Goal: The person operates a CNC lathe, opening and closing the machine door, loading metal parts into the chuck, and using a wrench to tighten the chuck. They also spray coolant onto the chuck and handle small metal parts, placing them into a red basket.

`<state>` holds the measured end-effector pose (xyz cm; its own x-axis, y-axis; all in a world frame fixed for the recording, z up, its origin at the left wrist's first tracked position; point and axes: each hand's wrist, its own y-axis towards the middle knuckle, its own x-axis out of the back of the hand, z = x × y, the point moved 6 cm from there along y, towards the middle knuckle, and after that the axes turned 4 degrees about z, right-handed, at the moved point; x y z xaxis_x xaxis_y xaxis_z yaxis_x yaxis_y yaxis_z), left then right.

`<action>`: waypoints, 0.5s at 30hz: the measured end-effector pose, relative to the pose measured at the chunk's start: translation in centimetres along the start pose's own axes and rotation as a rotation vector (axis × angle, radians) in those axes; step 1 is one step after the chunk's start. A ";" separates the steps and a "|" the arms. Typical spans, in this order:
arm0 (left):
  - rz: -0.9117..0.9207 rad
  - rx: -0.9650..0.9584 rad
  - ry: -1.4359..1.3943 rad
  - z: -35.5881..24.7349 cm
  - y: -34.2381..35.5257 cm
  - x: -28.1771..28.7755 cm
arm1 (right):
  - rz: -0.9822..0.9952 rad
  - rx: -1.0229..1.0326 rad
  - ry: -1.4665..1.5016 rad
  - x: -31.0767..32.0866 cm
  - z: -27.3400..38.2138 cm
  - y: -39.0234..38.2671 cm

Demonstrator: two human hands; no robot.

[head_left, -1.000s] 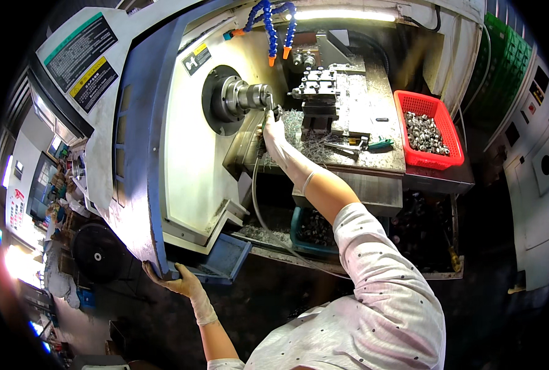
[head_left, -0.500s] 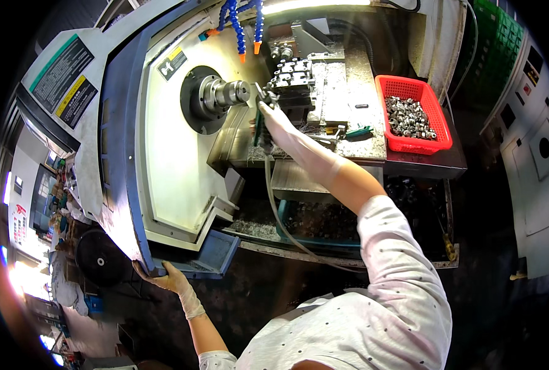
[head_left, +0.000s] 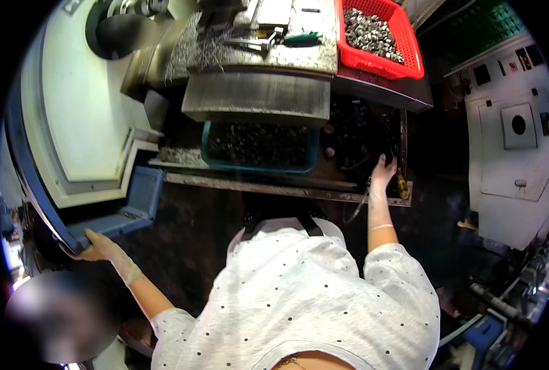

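Note:
My left hand (head_left: 102,248), in a thin pale glove, is closed round the lower edge of the blue machine door (head_left: 80,237). My right hand (head_left: 382,176), also gloved, is low at the right end of the machine's chip tray, beside a yellow-handled tool (head_left: 402,187). Its fingers are partly curled. A thin hose (head_left: 356,213) runs up to the left side of this hand, but what is in its palm is hidden against the dark tray. A teal bin (head_left: 205,148) of dark metal chips stands left of my right hand.
A red plastic basket (head_left: 419,61) of small metal parts stands on the machine's right ledge. Wrenches (head_left: 256,44) and a green-handled tool (head_left: 302,39) lie on the chip-strewn bed. A light cabinet (head_left: 508,185) stands farther right.
My right hand has gone from the lathe chuck, where it held an air gun, down to the tray at lower right. My left hand stays on the door. The view has tilted downward.

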<state>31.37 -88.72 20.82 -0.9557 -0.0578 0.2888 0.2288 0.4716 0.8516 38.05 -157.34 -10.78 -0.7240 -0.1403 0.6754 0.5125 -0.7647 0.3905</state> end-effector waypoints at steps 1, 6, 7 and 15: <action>-0.001 -0.005 -0.077 0.5 0.1 -1.1 | 0.033 0.188 0.017 1.4 4.4 0.1; -0.016 0.002 0.001 3.7 -0.3 -0.4 | 1.114 0.797 -0.064 -7.7 21.3 -9.6; -0.016 0.008 -0.014 4.2 -0.3 -0.5 | 1.183 0.825 -0.139 -9.2 23.1 -11.0; -0.048 0.010 -0.013 3.1 -0.3 -0.2 | 0.909 0.673 -0.074 -22.8 22.3 -14.1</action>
<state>30.95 -86.08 19.13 -0.9680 -0.0691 0.2414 0.1803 0.4775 0.8599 57.59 -129.33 -17.71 0.0608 -0.4162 0.9072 0.9949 0.0986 -0.0214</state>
